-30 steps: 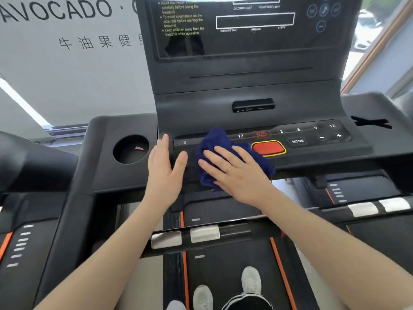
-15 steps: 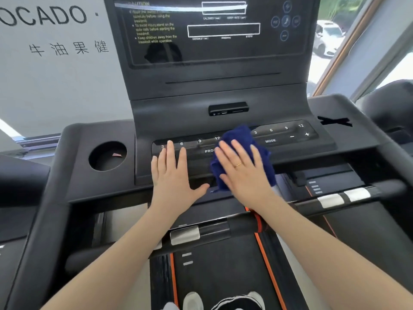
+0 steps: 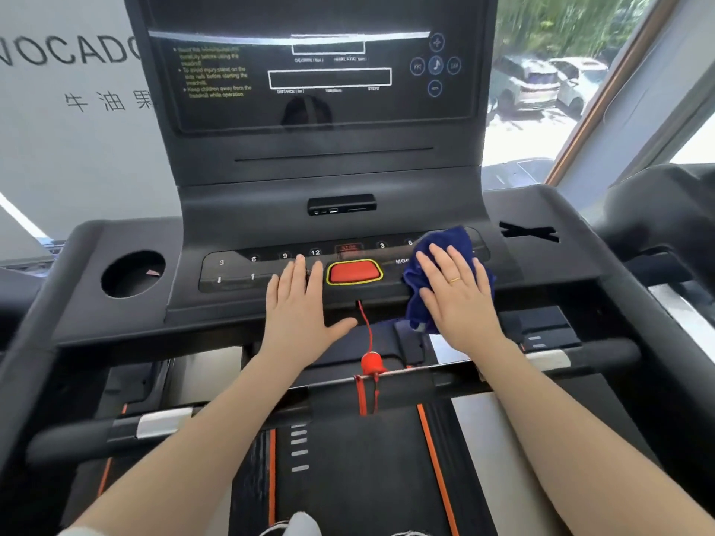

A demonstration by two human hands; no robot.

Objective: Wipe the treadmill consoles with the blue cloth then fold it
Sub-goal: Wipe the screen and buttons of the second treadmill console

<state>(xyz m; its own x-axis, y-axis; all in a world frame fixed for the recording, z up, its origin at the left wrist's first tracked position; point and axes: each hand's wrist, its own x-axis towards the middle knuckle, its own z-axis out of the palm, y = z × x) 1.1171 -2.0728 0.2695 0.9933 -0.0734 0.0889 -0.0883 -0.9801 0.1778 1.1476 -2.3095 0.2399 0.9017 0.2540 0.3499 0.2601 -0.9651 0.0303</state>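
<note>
right hand (image 3: 460,292) flat, fingers (image 3: 439,261) spread, pressing crumpled dark blue cloth (image 3: 437,241) onto right end of black treadmill console button strip (image 3: 232,270), over mode keys. left hand (image 3: 300,307) flat on console, fingers together, holding nothing, just beside red oval stop button (image 3: 354,271). risk: cloth or palm presses live keys, or snags red safety cord (image 3: 367,326) hanging below stop button and yanks it loose.

Arms: both forearms bare, no sleeves showing
Right hand (image 3: 460,295): thin gold ring (image 3: 454,280) on one finger
Left hand (image 3: 300,315): no jewellery
Feet: white shoe toe (image 3: 301,524) at the bottom edge
</note>
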